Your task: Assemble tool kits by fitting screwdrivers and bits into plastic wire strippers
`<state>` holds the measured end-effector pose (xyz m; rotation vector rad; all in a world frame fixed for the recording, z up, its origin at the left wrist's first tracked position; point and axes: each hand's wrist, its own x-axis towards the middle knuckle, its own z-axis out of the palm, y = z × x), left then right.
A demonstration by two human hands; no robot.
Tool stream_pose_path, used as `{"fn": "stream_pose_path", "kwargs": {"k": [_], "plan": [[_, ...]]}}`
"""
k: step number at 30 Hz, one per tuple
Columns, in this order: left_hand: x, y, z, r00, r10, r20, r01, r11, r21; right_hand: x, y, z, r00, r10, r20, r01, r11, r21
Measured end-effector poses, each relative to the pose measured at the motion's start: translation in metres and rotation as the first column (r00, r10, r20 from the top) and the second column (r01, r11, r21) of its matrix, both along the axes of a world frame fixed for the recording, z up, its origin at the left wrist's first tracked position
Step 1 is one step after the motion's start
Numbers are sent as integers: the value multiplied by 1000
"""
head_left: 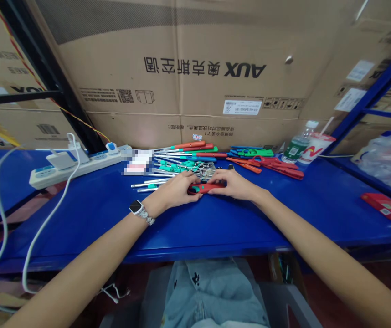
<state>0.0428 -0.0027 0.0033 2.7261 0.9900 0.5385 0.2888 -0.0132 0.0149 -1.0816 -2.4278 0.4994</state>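
Note:
A red plastic handle shell (204, 187), like that of a long-necked lighter, lies between my two hands low over the blue table. My left hand (181, 187) has its fingers closed on the left end, where a bit of green shows. My right hand (234, 183) pinches the right end. Just behind them is a jumble of small clear and metallic parts (206, 170). Metal tubes (146, 184) and green trigger-like pieces (173, 166) lie to the left. Long-necked lighters with coloured handles (195, 146) are at the back; loose red shells (279, 166) and green shells (257, 152) lie right.
A white power strip (79, 165) with plugs and cables lies on the left. At the back right stand a water bottle (297, 145) and a paper cup (316, 148) with a straw. A red box (387, 207) lies far right. Cardboard (195, 100) walls the back.

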Motion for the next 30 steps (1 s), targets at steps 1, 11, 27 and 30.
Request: {"fn": "stream_pose_path", "kwargs": {"k": [1,11,27,30], "plan": [[-1,1,-1,1000,-3,2,3,1000,-7,0,-1,0,1000,-4,2,4,1000,-4],[-4,0,0,999,-34,22,35,998,-51,-3,-1,0,997,-63,36,65,996,-66],[-5,-8,-3,984,58,167,-47,997,-68,-47,-14,25,879,-128,459,84,990,116],[-6,-9,-2,994,74,84,-78,996,40,-50,-12,12,887,-144,438,76,983,169]]}}
